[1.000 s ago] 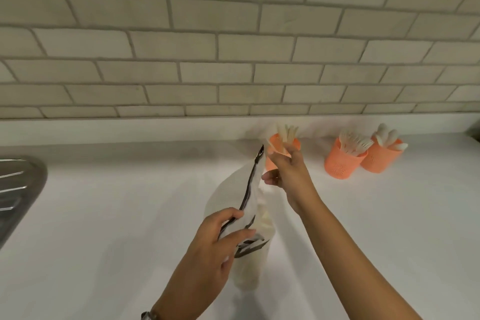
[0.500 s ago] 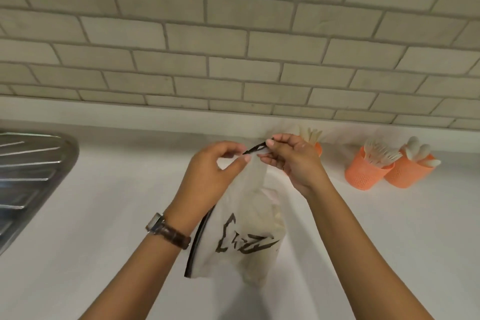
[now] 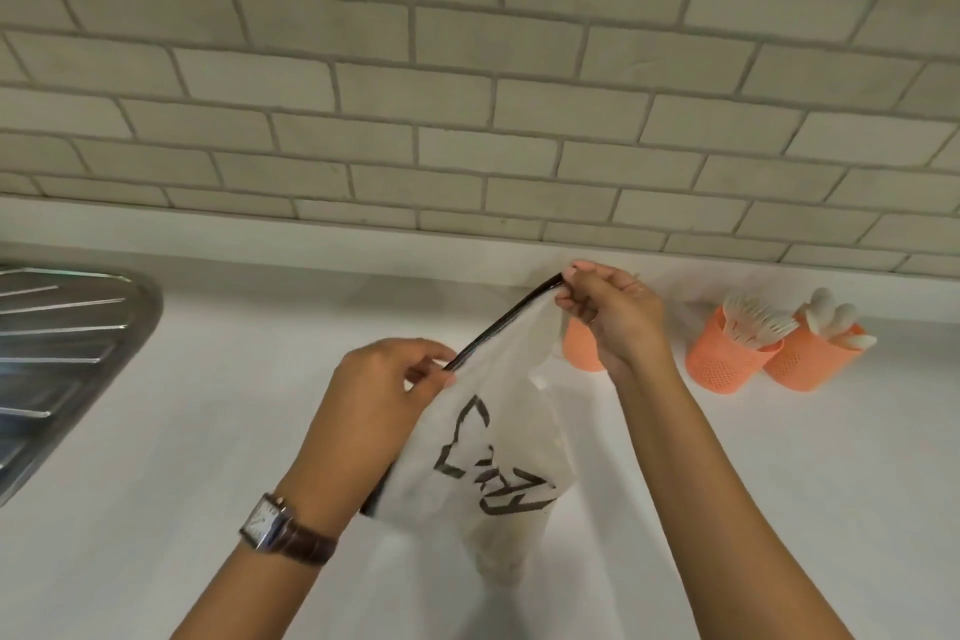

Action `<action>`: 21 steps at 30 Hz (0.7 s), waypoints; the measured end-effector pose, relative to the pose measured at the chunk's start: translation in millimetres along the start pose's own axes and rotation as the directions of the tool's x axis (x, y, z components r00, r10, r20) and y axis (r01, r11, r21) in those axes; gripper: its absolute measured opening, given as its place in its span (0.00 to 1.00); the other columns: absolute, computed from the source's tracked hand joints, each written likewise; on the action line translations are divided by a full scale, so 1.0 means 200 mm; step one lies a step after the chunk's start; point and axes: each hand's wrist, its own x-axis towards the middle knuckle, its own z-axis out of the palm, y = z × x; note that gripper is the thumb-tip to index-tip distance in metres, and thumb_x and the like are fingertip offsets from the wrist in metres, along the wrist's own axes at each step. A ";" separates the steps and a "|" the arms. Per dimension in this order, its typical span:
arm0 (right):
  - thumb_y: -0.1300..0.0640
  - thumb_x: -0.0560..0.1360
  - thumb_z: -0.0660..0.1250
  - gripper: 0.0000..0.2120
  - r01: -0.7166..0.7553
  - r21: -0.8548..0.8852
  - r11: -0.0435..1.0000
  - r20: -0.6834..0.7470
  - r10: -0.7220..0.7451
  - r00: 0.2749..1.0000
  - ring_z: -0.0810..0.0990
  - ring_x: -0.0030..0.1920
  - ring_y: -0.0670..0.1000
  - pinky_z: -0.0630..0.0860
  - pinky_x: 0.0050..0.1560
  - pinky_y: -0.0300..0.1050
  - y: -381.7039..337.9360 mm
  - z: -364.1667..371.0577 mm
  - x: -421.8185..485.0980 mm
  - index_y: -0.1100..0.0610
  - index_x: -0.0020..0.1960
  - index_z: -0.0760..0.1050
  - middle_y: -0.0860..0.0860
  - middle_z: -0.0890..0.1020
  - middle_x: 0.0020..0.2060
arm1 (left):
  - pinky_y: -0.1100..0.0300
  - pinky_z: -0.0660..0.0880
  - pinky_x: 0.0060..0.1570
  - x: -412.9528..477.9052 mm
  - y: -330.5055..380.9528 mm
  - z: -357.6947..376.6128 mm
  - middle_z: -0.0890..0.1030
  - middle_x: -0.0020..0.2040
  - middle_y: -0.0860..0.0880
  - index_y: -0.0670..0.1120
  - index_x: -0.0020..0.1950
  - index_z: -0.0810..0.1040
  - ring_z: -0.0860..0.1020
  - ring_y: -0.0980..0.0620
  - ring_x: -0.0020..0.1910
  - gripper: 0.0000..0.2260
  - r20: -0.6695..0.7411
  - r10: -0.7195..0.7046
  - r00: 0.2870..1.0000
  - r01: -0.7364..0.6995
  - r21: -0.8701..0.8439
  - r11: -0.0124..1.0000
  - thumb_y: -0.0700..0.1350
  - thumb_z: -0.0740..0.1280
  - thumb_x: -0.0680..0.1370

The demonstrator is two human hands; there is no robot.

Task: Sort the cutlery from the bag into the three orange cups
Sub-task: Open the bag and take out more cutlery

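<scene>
A translucent white bag [image 3: 498,463] with black lettering and a black zip strip hangs above the white counter. My left hand [image 3: 379,405] pinches the strip's near end and my right hand [image 3: 613,317] pinches its far end, so the strip is stretched between them. Three orange mesh cups stand by the wall. The left cup [image 3: 582,348] is mostly hidden behind my right hand. The middle cup [image 3: 727,359] holds several pale forks. The right cup [image 3: 815,359] holds pale spoons. Pale cutlery shows faintly through the bag's lower part.
A steel sink drainer [image 3: 57,359] sits at the left edge of the white counter [image 3: 208,431]. A tiled wall [image 3: 467,94] rises directly behind the cups.
My left hand left the bag's side and rose to the zip strip. My right hand left the left cup and took the strip's other end; both hands have since spread apart along it.
</scene>
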 end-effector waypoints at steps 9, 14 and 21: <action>0.70 0.73 0.66 0.06 0.030 -0.016 0.999 -0.001 -0.030 1.000 0.79 0.26 0.45 0.78 0.33 0.37 0.00 -0.03 0.03 0.61 0.43 0.77 0.49 0.81 0.25 | 0.76 0.69 0.43 -0.29 -0.21 -0.23 0.81 0.41 0.60 0.58 0.38 0.82 0.80 0.62 0.40 0.14 0.061 -0.102 0.993 0.103 -0.014 0.995 0.37 0.73 0.70; 0.73 0.74 0.63 0.12 0.125 -0.211 0.969 0.079 -0.111 0.991 0.80 0.29 0.46 0.80 0.37 0.36 -0.02 -0.05 -0.04 0.58 0.45 0.78 0.51 0.80 0.30 | 0.64 0.77 0.49 -0.25 -0.18 -0.19 0.82 0.36 0.57 0.59 0.37 0.83 0.81 0.57 0.36 0.10 0.357 -0.369 0.858 0.429 -0.102 0.898 0.48 0.66 0.76; 0.71 0.64 0.69 0.09 0.364 -0.821 0.441 0.228 -0.332 0.915 0.80 0.38 0.52 0.75 0.56 0.55 0.05 -0.14 -0.11 0.61 0.40 0.83 0.52 0.81 0.36 | 0.60 0.77 0.39 -0.17 -0.18 -0.01 0.82 0.32 0.46 0.49 0.26 0.80 0.78 0.51 0.29 0.17 0.385 -0.572 0.724 0.545 0.189 0.817 0.53 0.69 0.73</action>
